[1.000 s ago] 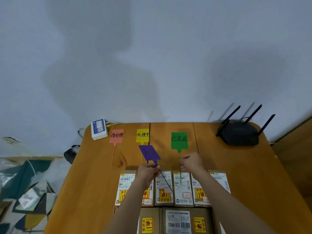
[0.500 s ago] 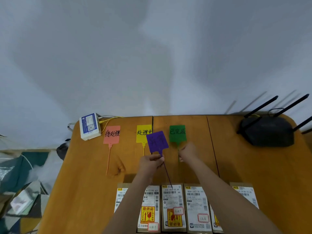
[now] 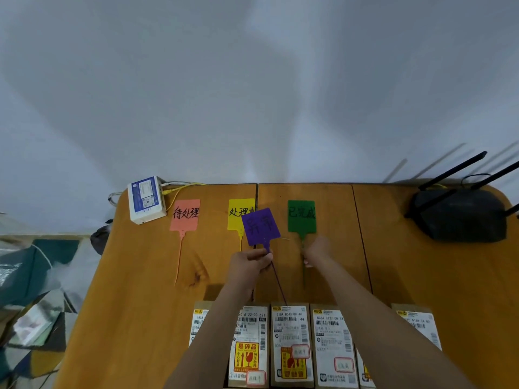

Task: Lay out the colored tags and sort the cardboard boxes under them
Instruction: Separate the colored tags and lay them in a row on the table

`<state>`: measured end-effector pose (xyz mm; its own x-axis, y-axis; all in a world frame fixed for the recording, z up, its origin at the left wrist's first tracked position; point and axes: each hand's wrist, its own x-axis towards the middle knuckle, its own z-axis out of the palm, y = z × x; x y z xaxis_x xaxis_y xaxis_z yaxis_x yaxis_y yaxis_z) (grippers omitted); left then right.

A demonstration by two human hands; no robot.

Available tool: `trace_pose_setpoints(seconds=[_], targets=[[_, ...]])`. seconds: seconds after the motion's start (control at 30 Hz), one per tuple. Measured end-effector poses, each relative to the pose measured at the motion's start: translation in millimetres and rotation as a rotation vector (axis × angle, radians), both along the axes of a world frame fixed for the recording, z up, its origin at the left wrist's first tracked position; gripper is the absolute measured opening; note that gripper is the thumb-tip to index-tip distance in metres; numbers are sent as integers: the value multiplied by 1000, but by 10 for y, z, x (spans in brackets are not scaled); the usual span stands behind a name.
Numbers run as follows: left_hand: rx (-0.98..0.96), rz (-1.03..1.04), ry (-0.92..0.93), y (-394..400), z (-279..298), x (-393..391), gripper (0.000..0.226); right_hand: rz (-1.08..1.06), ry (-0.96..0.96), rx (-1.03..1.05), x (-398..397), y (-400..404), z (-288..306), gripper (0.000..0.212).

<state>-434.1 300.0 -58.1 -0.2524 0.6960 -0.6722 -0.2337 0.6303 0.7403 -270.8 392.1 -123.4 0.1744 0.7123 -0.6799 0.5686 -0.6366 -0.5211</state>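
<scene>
- The tag-laying step is judged to be in hand: three tags are already set flat along the far edge of the bench [image 3: 140,290], and the boxes are not yet sorted.
- The purple tag [image 3: 261,226] is held off the bench by its neck, the fingers of the left hand [image 3: 248,262] being clamped together on it; its plate overlaps the yellow tag [image 3: 238,213] in the view, and its thin tail trails toward 5 o'clock to the box row.
- The right hand [image 3: 316,249] is rested on the stem of the green tag [image 3: 302,217]; whether its fingers are pinched on the stem cannot be told, as they are hidden.
- The salmon tag [image 3: 185,214] lies at 9 o'clock of the yellow one, near a white adapter box [image 3: 146,199].
- The cardboard boxes [image 3: 290,343] are lined up at 6 o'clock, along the near edge.
- Next, a free spot is called for; the bare wood at 3 o'clock of the green tag, before the black router [image 3: 460,214], seems the likely place.
- Against the earlier frames, the purple tag is seen raised and carried toward 12 o'clock, and the view is shifted so that the boxes sit lower.
</scene>
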Motion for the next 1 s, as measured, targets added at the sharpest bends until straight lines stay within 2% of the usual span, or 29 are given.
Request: trace_pose_setpoints(seconds=[0.37,0.67,0.9,1.0], targets=[[-5,14,-43,4,6,-22,21,26,-24,17,-14,21,19,8],[15,10,-76,5,-5,0,13,64,-16,67,5,-31,48,21],[15,21,-84,20,20,32,16,75,-21,70,2,-38,87,11],[14,29,-83,23,-7,22,13,111,-55,83,-7,-66,120,22]])
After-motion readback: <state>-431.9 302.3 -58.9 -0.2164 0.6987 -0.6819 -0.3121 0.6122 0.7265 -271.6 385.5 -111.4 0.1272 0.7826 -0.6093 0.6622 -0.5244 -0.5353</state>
